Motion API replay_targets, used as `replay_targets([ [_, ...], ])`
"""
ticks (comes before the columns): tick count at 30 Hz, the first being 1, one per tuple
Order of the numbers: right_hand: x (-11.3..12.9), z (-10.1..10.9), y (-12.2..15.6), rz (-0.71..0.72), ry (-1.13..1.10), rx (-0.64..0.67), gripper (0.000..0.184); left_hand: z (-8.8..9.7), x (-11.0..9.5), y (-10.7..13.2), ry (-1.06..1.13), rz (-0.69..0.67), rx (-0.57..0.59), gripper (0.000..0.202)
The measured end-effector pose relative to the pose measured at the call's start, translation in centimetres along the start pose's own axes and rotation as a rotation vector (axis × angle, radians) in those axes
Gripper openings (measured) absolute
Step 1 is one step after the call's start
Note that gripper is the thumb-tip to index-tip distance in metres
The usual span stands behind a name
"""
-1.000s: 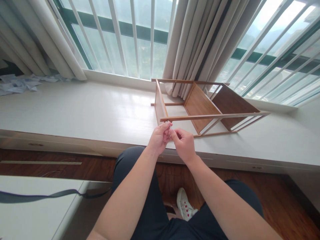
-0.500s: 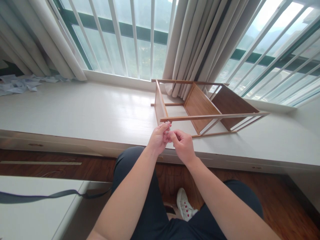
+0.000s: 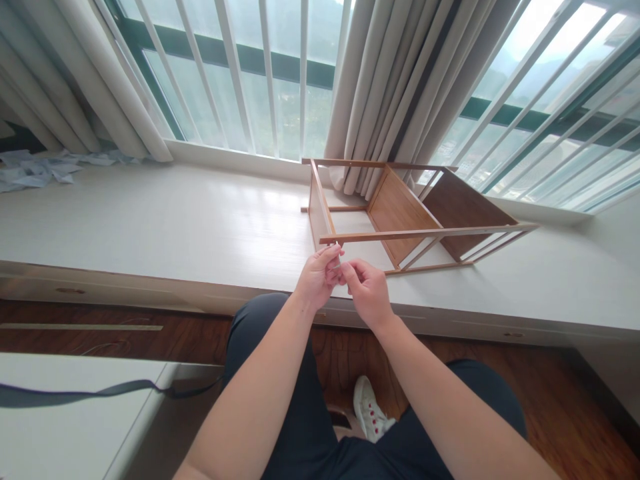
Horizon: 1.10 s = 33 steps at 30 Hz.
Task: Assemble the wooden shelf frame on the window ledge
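My left hand point(image 3: 316, 279) and my right hand point(image 3: 367, 291) meet fingertip to fingertip just below the near corner of a wooden shelf frame point(image 3: 400, 212) lying on its side on the white window ledge point(image 3: 165, 227). Both hands are closed in a pinch around a small silvery piece point(image 3: 337, 260), too small to name. The piece sits right under the frame's front rail, close to its left end.
Beige curtains point(image 3: 395, 87) hang behind the frame, with white window bars beyond. Crumpled paper point(image 3: 35, 170) lies at the ledge's far left. A white tabletop with a dark strap point(image 3: 75, 393) is at lower left. My knees and a white shoe point(image 3: 369, 407) are over the wood floor.
The hands stay nearly in place; the fingertips have shifted slightly around the small piece. The frame has not moved.
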State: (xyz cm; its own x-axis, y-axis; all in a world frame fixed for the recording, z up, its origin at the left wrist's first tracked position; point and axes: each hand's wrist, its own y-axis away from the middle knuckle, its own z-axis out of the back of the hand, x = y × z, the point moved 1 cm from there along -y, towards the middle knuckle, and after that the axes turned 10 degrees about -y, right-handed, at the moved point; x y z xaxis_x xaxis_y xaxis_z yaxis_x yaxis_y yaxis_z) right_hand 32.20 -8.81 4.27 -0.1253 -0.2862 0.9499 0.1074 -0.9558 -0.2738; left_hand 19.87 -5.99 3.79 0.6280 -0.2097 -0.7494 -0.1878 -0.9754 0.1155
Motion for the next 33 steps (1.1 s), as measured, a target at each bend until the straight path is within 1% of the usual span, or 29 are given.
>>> replay_targets([
  [5,-0.18,0.11,0.05,0.014,0.007,-0.017,0.038,0.13,-0.03,-0.07,0.015,-0.021,-0.001,0.032],
  [9,-0.29,0.12,0.13,0.092,0.072,-0.097,0.029,0.27,0.06,-0.19,0.058,-0.004,-0.008,0.033],
  [13,-0.40,0.08,0.21,0.182,0.112,-0.139,0.027,0.23,0.12,-0.13,0.095,0.008,-0.010,0.033],
  [24,-0.19,0.21,-0.21,0.401,0.292,-0.127,0.012,0.10,0.27,-0.11,0.157,0.024,-0.014,0.034],
  [29,0.07,0.37,-0.54,0.510,0.363,-0.107,0.010,0.11,0.22,-0.24,0.178,0.054,0.005,0.036],
  [33,0.27,0.43,-0.60,0.521,0.382,-0.119,0.010,0.21,0.23,-0.25,0.168,0.056,-0.003,0.037],
])
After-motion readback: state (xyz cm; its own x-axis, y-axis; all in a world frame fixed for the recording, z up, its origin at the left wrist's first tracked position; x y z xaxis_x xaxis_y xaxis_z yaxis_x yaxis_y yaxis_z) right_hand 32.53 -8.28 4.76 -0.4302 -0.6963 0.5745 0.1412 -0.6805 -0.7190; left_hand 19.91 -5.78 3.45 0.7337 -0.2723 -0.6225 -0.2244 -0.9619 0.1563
